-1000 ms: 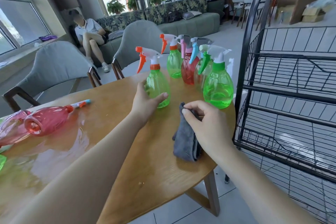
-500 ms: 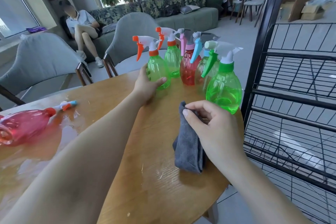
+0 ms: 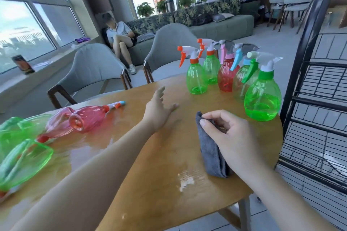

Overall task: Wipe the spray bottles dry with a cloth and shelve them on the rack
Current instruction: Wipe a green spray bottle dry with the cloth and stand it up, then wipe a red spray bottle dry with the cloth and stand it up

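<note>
the left hand (image 3: 158, 109) has let go of the orange-trigger green bottle (image 3: 196, 78) and now hovers with fingers spread over the glossy wet wooden table (image 3: 150, 174), beside the black wire rack (image 3: 319, 118), five translucent teardrop bottles upright beyond both hands, while the right hand (image 3: 228, 135) pinches the folded grey cloth (image 3: 211, 153).

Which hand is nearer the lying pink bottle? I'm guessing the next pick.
Left. The left hand hovers open just right of the pink bottle; the right hand pinches the cloth farther away.

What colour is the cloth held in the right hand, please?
Dark grey cloth, pinched by the right hand; head view.
</note>
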Tool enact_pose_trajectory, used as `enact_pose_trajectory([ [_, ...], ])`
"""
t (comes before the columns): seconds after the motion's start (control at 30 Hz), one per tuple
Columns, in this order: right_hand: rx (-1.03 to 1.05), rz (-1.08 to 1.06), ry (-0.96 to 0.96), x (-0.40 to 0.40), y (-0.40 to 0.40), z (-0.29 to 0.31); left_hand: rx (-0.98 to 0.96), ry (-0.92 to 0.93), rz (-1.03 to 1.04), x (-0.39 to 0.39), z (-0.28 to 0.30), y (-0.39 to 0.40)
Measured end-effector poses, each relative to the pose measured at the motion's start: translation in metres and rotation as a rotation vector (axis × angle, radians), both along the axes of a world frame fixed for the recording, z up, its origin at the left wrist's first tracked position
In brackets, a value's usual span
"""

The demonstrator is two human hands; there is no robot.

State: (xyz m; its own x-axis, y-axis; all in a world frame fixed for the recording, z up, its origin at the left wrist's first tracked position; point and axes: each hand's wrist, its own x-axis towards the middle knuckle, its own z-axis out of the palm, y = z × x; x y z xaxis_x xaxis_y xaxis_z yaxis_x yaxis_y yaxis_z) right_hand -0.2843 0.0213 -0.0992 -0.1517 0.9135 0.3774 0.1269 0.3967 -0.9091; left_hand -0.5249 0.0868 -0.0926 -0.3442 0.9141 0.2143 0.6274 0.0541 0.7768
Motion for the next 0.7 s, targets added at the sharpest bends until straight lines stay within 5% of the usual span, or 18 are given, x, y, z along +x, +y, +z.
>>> enact_pose_trajectory([
  [0.37, -0.037, 0.258, 0.094, -0.095, -0.057, 0.018, 0.094, 0.348, 0.343, -0.134, 0.042, -0.138],
  [0.7, -0.075, 0.288, 0.103, -0.128, -0.058, 0.016, -0.322, 0.553, 0.303, -0.196, 0.048, -0.109],
])
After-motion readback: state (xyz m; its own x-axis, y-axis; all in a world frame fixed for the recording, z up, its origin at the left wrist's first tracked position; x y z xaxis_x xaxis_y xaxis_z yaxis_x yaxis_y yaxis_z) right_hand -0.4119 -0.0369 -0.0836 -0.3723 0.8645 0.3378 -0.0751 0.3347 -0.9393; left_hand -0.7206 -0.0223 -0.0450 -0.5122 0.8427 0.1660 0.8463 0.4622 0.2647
